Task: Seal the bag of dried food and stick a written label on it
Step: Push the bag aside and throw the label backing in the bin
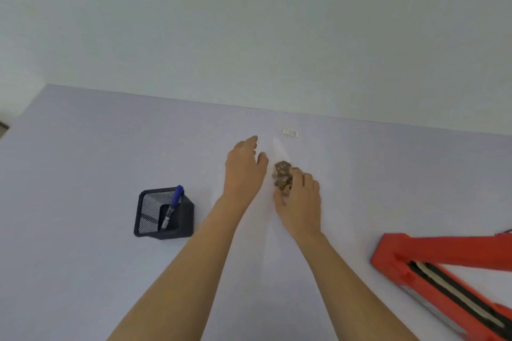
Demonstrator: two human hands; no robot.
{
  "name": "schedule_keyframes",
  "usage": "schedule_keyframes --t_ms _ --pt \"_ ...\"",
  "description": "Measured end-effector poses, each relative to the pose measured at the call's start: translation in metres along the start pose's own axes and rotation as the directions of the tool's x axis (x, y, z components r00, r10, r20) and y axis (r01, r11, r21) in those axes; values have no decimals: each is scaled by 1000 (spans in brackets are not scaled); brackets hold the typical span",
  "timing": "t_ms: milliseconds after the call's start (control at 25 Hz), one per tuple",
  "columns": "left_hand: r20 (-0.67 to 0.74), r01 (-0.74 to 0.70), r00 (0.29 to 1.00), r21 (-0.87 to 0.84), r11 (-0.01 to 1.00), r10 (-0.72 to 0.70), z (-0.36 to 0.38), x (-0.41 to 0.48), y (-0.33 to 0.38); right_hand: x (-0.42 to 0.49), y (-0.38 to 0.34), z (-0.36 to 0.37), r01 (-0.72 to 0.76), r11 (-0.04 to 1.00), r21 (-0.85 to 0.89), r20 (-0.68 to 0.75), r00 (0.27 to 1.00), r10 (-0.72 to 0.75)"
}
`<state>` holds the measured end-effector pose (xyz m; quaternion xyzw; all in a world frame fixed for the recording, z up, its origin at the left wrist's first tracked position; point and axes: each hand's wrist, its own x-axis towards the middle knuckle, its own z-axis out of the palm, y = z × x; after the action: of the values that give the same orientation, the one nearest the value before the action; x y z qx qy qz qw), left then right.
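One lilac table (83,147), pale bare wall (249,22)

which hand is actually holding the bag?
The right hand, closed around the clear plastic bag of brown dried food. The left hand hovers open beside it.

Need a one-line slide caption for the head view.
Right hand grips the bag of dried food; left hand hovers open beside it.

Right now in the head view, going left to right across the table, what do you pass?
Black mesh pen holder with a blue pen → left hand → bag of dried food, gripped by the right hand → red heat sealer. The small white label lies farther back, above the bag.
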<state>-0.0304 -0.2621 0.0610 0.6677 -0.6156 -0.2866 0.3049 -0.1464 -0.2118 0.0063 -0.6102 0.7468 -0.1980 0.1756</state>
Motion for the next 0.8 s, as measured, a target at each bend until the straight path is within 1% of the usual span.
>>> schedule_keyframes --t_ms 80,120,160,200,240,320,360,400,440,480,600,800 --pt "-105 -81 991 47 996 86 -27 -31 -2 -32 -5 17 34 999 -36 -8 999 -35" --pt "-170 -91 980 97 991 106 -45 -47 -8 -48 -7 26 41 998 -51 1 999 -41" --pt "-233 -77 966 150 986 110 -62 -61 -17 -61 -7 34 43 997 -66 13 999 -43" --pt "-272 -23 959 204 979 80 -78 -74 -29 -72 -6 41 44 996 -80 30 999 -41" --pt "-287 70 958 259 963 7 -93 -84 -44 -80 -4 46 46 994 -99 48 998 -42" --pt "-250 285 946 334 898 -207 -112 -97 -72 -88 -1 53 69 985 -158 84 995 -56" --pt "-208 358 930 328 874 -303 -115 -100 -83 -89 0 54 81 979 -187 106 992 -62" --pt "-155 397 917 295 869 -366 -116 -102 -91 -90 1 55 92 974 -206 129 989 -66" --pt "-114 406 914 246 880 -390 -114 -103 -96 -91 2 57 102 970 -219 148 986 -71" --pt "-104 397 917 193 897 -384 -111 -104 -98 -92 3 58 106 967 -233 160 985 -69" --pt "-155 357 928 108 928 -339 -103 -95 -89 -95 4 60 98 964 -247 136 989 -66" --pt "-39 226 973 10 974 -225 -70 -25 -41 -96 4 61 95 975 -202 170 984 -61"
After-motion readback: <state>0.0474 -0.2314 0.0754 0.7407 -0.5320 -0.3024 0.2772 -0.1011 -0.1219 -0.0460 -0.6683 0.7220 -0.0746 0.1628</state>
